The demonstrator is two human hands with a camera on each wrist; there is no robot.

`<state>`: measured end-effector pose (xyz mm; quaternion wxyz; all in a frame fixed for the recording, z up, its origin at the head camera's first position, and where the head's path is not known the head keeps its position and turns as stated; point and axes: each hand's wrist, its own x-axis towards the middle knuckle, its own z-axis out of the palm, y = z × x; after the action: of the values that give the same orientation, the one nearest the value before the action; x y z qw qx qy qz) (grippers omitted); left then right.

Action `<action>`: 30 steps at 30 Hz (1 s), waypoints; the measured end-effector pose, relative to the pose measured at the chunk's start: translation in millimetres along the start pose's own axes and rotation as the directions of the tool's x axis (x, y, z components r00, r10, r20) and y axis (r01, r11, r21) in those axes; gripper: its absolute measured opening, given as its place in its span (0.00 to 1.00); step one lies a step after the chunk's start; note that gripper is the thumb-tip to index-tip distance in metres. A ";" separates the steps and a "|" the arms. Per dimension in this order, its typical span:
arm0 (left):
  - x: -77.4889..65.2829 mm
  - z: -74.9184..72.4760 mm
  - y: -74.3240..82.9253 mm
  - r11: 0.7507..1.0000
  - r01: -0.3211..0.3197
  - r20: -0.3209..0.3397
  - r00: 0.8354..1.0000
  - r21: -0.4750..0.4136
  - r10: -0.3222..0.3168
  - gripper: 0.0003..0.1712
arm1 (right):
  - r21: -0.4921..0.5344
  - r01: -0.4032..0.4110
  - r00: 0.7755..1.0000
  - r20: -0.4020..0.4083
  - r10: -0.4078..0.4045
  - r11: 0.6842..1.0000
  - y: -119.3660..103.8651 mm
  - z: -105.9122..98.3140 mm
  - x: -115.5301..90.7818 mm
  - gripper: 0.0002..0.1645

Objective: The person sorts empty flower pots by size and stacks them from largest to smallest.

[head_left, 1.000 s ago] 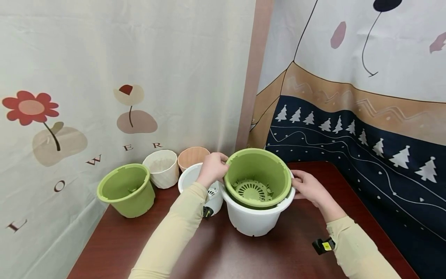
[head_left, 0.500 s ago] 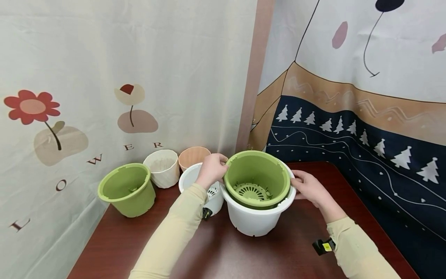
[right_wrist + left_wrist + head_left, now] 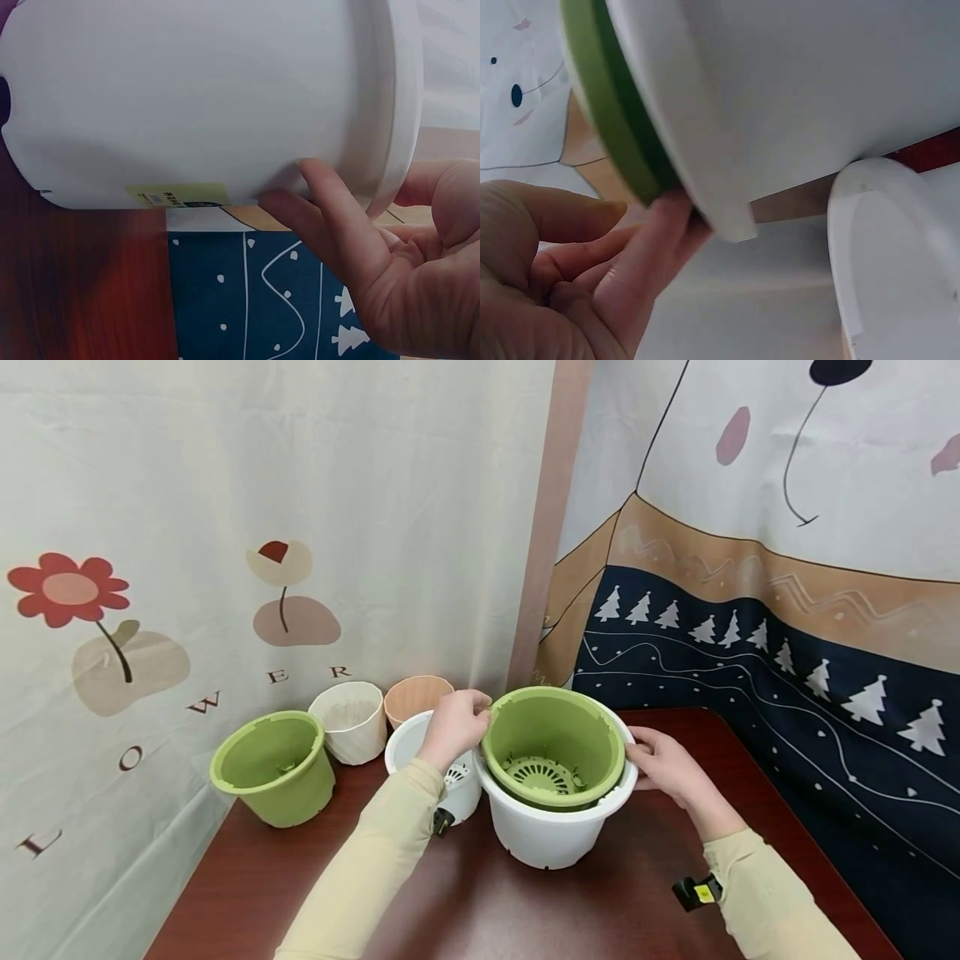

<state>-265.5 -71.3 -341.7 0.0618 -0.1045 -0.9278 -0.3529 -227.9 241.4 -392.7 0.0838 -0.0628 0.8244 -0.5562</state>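
Observation:
In the head view, a green flower pot (image 3: 555, 747) with a slotted bottom sits inside a larger white flower pot (image 3: 543, 839), its rim slightly tilted and standing above the white one. My left hand (image 3: 456, 727) is at the green pot's left rim. In the left wrist view its fingertips (image 3: 671, 206) touch the edge between the two rims, and the thumb stands slightly apart. My right hand (image 3: 667, 767) holds the white pot's right rim; in the right wrist view, two fingers (image 3: 330, 195) press the outer wall and the thumb lies over the rim.
Left of the nested pots stands a smaller white pot (image 3: 405, 745), partly behind my left hand. Behind it are a peach pot (image 3: 416, 697) and a cream pot (image 3: 360, 739). Another green pot (image 3: 296, 789) stands farther left on the dark red table (image 3: 525, 918). Printed curtains (image 3: 420, 527) hang behind.
The green pot has settled slightly lower inside the white pot. My left fingers have eased off its rim. My right hand stays at the white rim.

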 end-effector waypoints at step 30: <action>-30.8 -25.6 -29.3 0.987 -0.112 0.003 0.994 -0.112 0.113 0.25 | 0.028 0.005 1.000 0.000 -0.005 1.000 2.8 0.2 1.4 0.30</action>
<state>-241.6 -114.4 -347.2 0.0713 -0.1613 -0.8996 -0.3995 -229.2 242.0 -395.5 0.0832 -0.0638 0.8163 -0.5681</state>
